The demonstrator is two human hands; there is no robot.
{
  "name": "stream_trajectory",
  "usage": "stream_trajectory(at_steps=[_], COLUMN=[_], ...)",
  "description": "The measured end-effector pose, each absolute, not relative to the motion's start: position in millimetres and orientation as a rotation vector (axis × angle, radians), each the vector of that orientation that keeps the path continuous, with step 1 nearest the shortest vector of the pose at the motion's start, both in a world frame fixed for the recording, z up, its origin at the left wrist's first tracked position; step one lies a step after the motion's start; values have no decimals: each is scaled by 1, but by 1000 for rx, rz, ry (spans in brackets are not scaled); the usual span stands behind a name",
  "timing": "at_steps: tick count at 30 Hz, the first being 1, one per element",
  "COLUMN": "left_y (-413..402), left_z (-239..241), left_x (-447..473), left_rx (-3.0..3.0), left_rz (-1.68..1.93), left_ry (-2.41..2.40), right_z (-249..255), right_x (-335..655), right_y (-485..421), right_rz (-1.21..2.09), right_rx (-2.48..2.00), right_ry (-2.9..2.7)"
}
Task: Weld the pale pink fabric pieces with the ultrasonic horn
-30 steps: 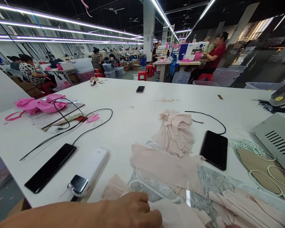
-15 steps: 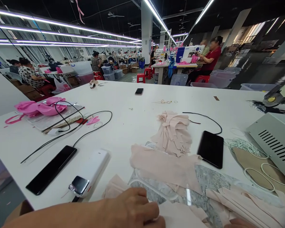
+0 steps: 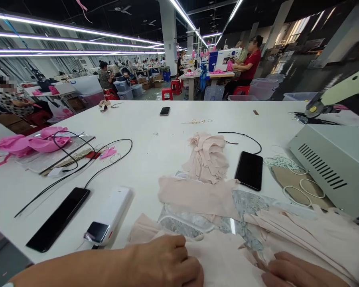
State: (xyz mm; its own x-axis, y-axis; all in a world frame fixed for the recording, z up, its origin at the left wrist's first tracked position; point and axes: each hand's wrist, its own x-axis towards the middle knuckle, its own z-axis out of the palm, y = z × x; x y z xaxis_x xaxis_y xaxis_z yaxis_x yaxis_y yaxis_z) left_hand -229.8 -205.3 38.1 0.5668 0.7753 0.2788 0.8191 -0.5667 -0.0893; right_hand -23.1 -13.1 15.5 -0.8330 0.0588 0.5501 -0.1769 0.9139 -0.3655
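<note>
My left hand (image 3: 164, 261) lies at the near edge of the white table (image 3: 155, 155), fingers curled and pressed down on a pale pink fabric piece (image 3: 224, 261). My right hand (image 3: 299, 273) shows at the bottom right, fingers touching the same pale fabric beside a stack of similar cut pieces (image 3: 302, 235). A flat pink panel (image 3: 197, 197) lies over a clear plastic sheet (image 3: 185, 221). Further back rests a bunched pile of pale fabric (image 3: 208, 157). Whether either hand pinches the cloth is hidden by the frame edge.
A black phone (image 3: 249, 170) lies right of the pile, another phone (image 3: 58, 218) and a white power bank (image 3: 109, 217) at left with black cables (image 3: 107, 153). A grey vented box (image 3: 332, 167) stands right, white elastic loops (image 3: 290, 175) beside it. Pink fabric (image 3: 32, 141) far left. Other workers sit behind.
The view has shifted right and down. My right hand has come into view at the bottom right on the fabric. My left hand stays pressed on the cloth.
</note>
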Motion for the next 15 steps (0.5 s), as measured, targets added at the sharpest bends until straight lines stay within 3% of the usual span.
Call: stream_trajectory(at_steps=[8,15], left_y=[-165,-142], left_z=[48,75], left_x=[-252,-245], left_rx=[-2382,-2601], left_rz=[-710,-1035], left_ry=[-1672,-1737], right_z=[94,105], right_x=[-46,-4], right_y=[13,-10], right_rz=[616,732], right_rx=[-201,-464], right_ry=[-2543,-2413])
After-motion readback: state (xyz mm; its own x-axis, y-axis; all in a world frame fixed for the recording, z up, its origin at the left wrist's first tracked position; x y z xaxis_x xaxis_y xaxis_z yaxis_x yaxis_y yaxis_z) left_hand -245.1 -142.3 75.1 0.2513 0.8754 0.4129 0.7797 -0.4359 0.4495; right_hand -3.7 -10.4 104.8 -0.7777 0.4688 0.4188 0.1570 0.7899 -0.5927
